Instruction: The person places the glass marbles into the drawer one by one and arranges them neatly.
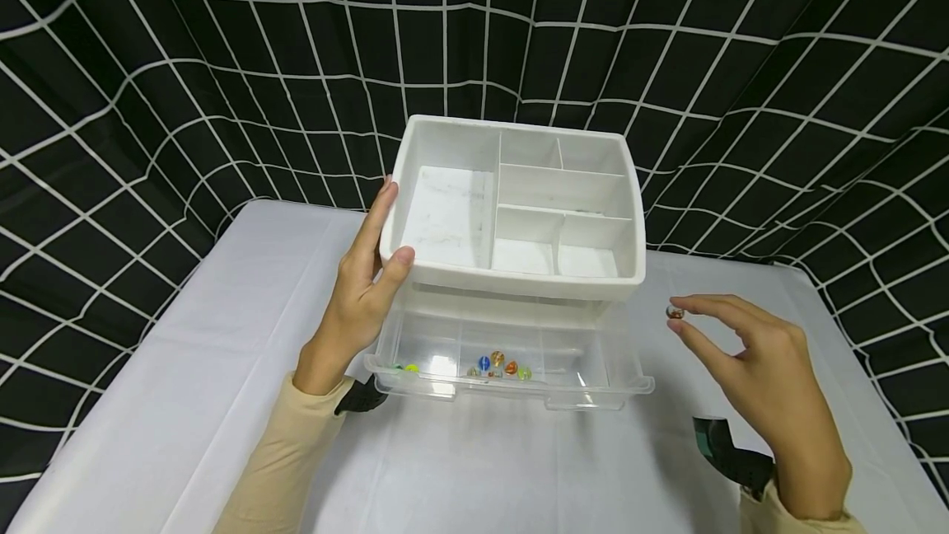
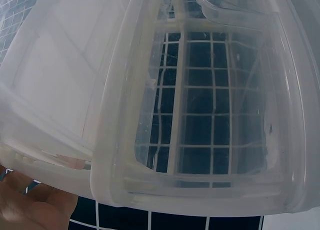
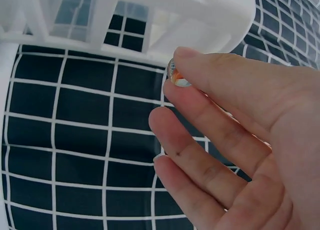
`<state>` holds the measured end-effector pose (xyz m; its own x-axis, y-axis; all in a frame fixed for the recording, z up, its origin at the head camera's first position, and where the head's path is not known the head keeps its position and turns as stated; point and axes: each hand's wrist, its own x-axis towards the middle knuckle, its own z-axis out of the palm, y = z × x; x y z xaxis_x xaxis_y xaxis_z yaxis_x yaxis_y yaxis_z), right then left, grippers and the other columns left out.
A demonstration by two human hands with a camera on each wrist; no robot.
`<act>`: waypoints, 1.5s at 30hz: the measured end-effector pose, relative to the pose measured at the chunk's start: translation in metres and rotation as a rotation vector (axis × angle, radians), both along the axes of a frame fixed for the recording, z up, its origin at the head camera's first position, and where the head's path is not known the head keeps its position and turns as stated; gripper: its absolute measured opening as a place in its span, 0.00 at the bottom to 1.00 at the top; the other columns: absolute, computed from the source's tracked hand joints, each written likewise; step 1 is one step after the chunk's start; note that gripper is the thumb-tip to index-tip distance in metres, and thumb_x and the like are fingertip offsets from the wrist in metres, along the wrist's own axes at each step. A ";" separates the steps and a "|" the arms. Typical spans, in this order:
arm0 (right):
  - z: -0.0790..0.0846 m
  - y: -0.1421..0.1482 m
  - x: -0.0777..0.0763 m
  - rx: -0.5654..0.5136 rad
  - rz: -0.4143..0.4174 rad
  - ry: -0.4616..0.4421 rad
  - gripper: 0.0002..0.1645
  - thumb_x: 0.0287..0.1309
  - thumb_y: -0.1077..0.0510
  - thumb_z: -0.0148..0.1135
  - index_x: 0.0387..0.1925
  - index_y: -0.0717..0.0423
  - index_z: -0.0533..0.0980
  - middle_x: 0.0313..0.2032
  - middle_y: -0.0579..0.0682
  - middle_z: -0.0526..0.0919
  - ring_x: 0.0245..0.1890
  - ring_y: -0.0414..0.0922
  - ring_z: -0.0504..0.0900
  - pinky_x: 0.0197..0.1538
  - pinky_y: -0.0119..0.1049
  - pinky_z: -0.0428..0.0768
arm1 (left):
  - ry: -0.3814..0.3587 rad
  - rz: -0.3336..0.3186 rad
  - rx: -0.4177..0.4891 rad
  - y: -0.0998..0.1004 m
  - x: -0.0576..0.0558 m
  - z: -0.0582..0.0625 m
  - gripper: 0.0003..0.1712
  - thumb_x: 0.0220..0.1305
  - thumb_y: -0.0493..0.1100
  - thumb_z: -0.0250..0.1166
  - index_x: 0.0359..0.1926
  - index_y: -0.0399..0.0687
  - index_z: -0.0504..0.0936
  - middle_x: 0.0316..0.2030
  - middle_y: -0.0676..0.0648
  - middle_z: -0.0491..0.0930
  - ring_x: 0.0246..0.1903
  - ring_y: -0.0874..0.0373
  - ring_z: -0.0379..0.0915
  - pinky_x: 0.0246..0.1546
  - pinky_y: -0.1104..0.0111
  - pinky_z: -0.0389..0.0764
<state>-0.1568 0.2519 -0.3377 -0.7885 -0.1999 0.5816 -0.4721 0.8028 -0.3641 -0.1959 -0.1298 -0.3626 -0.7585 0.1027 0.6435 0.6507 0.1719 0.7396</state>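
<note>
In the head view my left hand holds a white desktop organizer by its left side, thumb over the front corner and fingers along the side wall. A clear drawer sticks out from under the organizer's top. Inside it lie several glass marbles, among them a blue marble and an orange marble near the middle, with a yellow-green marble at the left. Right of the organizer, my right hand pinches a clear marble with orange in it between thumb and index finger.
The organizer's top has several bare compartments, a large compartment at left and smaller ones at right. A white cloth covers the table. Black curtains with a white grid surround the back and sides.
</note>
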 end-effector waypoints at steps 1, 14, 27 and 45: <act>0.001 -0.001 0.001 -0.005 0.005 0.006 0.20 0.40 0.74 0.76 0.40 0.62 0.85 0.39 0.56 0.89 0.49 0.08 0.65 0.53 0.05 0.62 | 0.001 -0.001 0.001 0.000 0.000 0.000 0.38 0.69 0.30 0.50 0.78 0.39 0.49 0.79 0.41 0.46 0.78 0.56 0.41 0.77 0.68 0.50; 0.009 -0.012 0.009 -0.034 0.095 0.066 0.20 0.39 0.74 0.75 0.39 0.62 0.86 0.37 0.56 0.89 0.50 0.12 0.71 0.54 0.09 0.68 | -0.004 0.002 -0.001 0.000 0.001 0.001 0.38 0.70 0.31 0.50 0.78 0.40 0.49 0.79 0.43 0.46 0.78 0.56 0.42 0.76 0.70 0.53; 0.013 -0.027 0.018 -0.038 0.179 0.077 0.27 0.65 0.39 0.58 0.41 0.59 0.86 0.37 0.52 0.89 0.48 0.18 0.75 0.53 0.10 0.71 | 0.001 0.003 0.001 0.000 0.001 0.000 0.38 0.70 0.31 0.51 0.77 0.39 0.49 0.79 0.43 0.46 0.78 0.55 0.42 0.76 0.70 0.52; 0.012 -0.041 0.022 -0.100 0.271 0.178 0.28 0.67 0.39 0.56 0.39 0.58 0.86 0.35 0.51 0.88 0.46 0.29 0.78 0.57 0.15 0.72 | 0.007 0.000 -0.004 0.001 0.001 0.000 0.38 0.70 0.32 0.50 0.78 0.39 0.49 0.79 0.43 0.45 0.78 0.55 0.44 0.75 0.70 0.55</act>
